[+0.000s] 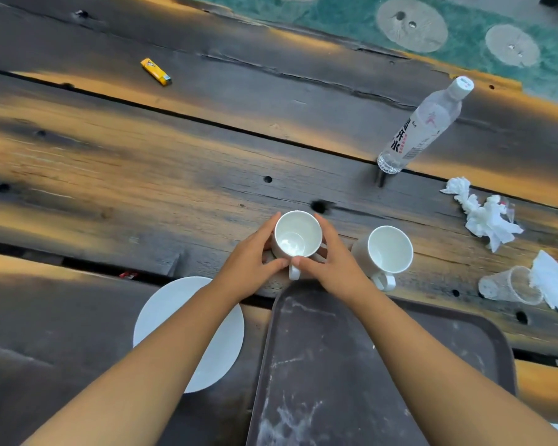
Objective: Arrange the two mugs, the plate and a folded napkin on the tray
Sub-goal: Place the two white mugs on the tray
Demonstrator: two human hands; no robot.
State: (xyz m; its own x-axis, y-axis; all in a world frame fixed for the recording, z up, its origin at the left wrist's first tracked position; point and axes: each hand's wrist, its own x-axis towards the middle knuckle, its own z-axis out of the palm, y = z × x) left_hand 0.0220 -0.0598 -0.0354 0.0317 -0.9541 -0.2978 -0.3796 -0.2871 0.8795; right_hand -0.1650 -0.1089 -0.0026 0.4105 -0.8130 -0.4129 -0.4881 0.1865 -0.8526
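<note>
A white mug (298, 235) stands upright on the wooden table just beyond the tray's far edge, its handle toward me. My left hand (250, 262) and my right hand (333, 262) wrap its two sides. A second white mug (388, 249) stands to its right, untouched, handle also toward me. The white plate (171, 312) lies on the table left of the tray, partly under my left forearm. The dark brown tray (329, 365) lies in front of me with nothing on it. A flat white napkin (552, 280) rests at the right edge.
A water bottle (422, 127) stands behind the mugs at the right. Crumpled tissue (481, 215) and a tipped clear plastic cup (509, 286) lie on the right. A yellow lighter (155, 71) lies far left. The plank table (142, 156) has gaps and holes.
</note>
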